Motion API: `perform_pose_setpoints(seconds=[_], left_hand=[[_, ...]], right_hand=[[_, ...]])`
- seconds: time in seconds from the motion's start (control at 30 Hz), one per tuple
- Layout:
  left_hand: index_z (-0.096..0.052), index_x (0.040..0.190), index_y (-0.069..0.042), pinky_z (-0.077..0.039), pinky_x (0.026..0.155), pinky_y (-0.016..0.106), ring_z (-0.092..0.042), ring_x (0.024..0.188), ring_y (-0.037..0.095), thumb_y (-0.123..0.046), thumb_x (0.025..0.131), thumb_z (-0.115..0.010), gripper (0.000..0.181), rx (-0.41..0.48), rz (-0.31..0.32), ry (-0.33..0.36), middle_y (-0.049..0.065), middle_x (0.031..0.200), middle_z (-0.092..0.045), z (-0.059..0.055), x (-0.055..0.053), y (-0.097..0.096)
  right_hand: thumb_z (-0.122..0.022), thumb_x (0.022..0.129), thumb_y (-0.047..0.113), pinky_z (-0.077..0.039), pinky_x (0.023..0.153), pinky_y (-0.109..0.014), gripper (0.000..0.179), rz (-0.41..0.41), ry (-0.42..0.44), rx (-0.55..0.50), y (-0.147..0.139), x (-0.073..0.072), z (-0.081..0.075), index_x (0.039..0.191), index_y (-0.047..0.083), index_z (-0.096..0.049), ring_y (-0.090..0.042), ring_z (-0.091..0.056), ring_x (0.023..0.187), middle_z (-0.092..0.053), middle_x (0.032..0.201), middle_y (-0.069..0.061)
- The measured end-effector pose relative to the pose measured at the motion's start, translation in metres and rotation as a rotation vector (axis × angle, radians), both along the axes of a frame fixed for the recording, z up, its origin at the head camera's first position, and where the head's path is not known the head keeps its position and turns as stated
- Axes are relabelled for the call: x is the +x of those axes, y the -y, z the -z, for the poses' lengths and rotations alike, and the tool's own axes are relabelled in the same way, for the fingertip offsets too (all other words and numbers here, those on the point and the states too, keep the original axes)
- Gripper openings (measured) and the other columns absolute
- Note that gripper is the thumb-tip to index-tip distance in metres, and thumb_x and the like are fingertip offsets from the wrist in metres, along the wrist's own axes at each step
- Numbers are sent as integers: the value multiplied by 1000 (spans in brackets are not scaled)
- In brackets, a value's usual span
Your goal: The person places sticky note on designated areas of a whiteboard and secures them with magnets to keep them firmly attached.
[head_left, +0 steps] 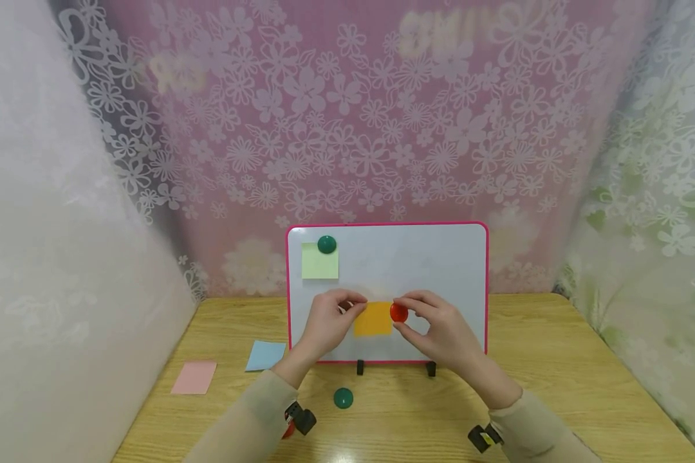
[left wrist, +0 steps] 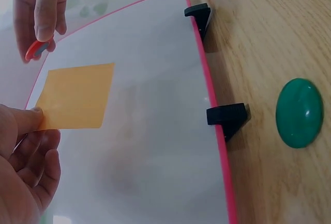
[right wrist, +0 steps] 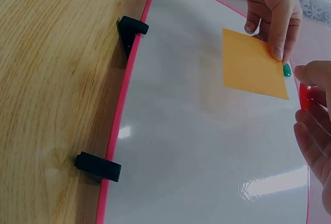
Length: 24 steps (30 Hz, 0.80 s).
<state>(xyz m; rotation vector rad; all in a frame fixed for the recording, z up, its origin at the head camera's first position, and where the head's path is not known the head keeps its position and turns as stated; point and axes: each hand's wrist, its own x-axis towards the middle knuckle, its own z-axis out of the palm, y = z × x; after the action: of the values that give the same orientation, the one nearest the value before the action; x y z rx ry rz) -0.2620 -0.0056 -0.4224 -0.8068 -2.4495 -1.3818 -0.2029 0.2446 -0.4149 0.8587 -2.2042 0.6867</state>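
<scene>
An orange note is pinched by the left hand, a red magnet by the right hand; nearer, a red object is partly blocked by a sleeve.

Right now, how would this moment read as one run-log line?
left hand: pinches orange note | right hand: holds red magnet | whiteboard: green magnet over pale green note | table: pink note, blue note

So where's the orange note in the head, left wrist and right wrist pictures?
Head: orange note, lower middle, pinched by the left hand.
Left wrist: left side, about mid-height.
Right wrist: upper right.
Shared landmark: the pink-edged whiteboard, behind the note in all three.
</scene>
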Motion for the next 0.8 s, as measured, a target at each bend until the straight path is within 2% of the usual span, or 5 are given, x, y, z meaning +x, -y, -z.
perform_pose_setpoints(seconds=[0.3,0.53,0.8], left_hand=[[-83,109,-11,-58,71,26,-65,85,13,-16,101,-78,10,-24,-2,-15,-4,100,-78,-11,-7,-8],[-83,109,-11,-58,70,26,-64,84,13,-16,102,-77,10,-24,-5,-30,-4,102,-77,-15,-12,-13],[-83,109,-8,-58,67,26,-64,82,14,-15,102,-77,12,-42,-11,-40,-2,102,-78,-27,-24,-19]], right_hand=[[-96,77,2,-62,74,-34,45,-1,-24,-35,-2,-7,1,118,1,-78,-23,-70,91,-72,115,-6],[-95,78,3,-62,75,-34,42,17,-7,-42,-3,-12,-2,116,1,-78,-27,-70,92,-72,114,-6],[-96,77,3,-64,73,-39,45,35,-28,-54,-3,-22,-4,118,-1,-77,-28,-70,90,-73,114,-9]])
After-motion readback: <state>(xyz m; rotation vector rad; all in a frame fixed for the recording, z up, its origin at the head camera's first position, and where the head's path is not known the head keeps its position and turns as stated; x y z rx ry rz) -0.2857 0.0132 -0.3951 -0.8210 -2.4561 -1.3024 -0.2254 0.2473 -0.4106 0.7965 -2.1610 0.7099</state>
